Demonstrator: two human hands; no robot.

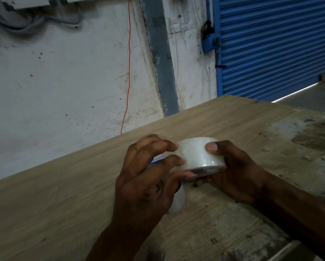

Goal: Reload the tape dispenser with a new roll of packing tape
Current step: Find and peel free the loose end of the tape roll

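- Nearest, low in the middle, the left hand (148, 178) has its fingers curled and a bit spread, tips touching the left side of the roll (199, 153).
- There's something blue and whitish tucked under that hand. Might be the dispenser, can't tell.
- The right hand (231, 166) grips the roll, thumb pressed on its outer face and fingers curled under the core.
- The roll is up off the table (63, 194), between both hands, roughly mid-scene.
- My guess: it's light and rigid, with slick clear tape, so hold it by the rim and core, not the sticky end.
- Far back there's a scuffed wall (63, 81), and a blue shutter (276, 44) on the right.
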